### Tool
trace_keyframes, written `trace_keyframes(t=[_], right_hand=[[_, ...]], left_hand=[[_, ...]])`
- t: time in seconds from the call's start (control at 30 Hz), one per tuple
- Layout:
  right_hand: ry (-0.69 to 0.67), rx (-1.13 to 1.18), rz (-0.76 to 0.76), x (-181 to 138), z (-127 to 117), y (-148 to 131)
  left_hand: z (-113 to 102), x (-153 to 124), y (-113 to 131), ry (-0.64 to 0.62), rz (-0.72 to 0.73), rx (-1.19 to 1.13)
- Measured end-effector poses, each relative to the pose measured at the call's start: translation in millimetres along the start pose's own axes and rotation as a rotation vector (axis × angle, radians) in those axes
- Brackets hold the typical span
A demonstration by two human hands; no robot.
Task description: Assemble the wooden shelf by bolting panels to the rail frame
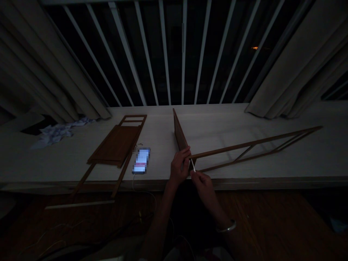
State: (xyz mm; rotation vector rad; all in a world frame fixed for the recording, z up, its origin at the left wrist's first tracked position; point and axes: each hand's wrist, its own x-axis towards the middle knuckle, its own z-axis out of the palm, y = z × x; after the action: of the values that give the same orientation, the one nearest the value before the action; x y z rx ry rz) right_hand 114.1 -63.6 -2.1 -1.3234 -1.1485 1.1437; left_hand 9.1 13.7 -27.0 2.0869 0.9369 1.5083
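My left hand [179, 168] is closed round the corner where a brown wooden panel [179, 132] meets a long wooden frame [231, 148]. The panel stands on edge, while the frame stretches off to the right with a crossbar between its two rails. In my right hand [203, 183], a thin pale metal rod [193, 165], perhaps an Allen key, is pinched between the fingers. Its upper end points at the corner beside my left fingers; whether it sits in a screw is too dark to tell. A bracelet [227, 227] circles my right wrist.
On the pale ledge [160, 145] at left lies a folded wooden chair [115, 145], its legs overhanging the front edge. A lit phone [141, 160] with a cable lies near it. Crumpled paper or cloth [58, 132] is farther left. White window bars [165, 54] and curtains [296, 61] stand behind.
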Motion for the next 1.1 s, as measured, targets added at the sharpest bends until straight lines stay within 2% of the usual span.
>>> trace_keyframes(t=[0.23, 0.47, 0.67, 0.77, 0.9, 1.1], right_hand=[[0.054, -0.081, -0.087, -1.8, 0.4, 8.3], [0.132, -0.497, -0.31, -3.2, -4.0, 11.2], [0.191, -0.739, -0.444, -5.4, -6.2, 8.2], [0.191, -0.819, -0.466, -6.0, -7.4, 10.2], [0.137, -0.66, -0.373, -6.0, -6.7, 14.1], [0.021, -0.114, -0.175, -0.3, -2.6, 20.1]], left_hand=[[0.4, -0.3, -2.0, 0.012, -0.004, -0.02], [2.2, -1.4, -2.0, 0.029, -0.012, -0.079], [2.4, -2.3, -2.2, 0.017, -0.041, -0.114], [2.4, -2.6, -2.8, 0.014, -0.044, -0.118], [2.3, -3.2, -3.1, 0.008, -0.059, -0.123], [1.9, -2.6, -1.6, 0.008, -0.056, -0.129]])
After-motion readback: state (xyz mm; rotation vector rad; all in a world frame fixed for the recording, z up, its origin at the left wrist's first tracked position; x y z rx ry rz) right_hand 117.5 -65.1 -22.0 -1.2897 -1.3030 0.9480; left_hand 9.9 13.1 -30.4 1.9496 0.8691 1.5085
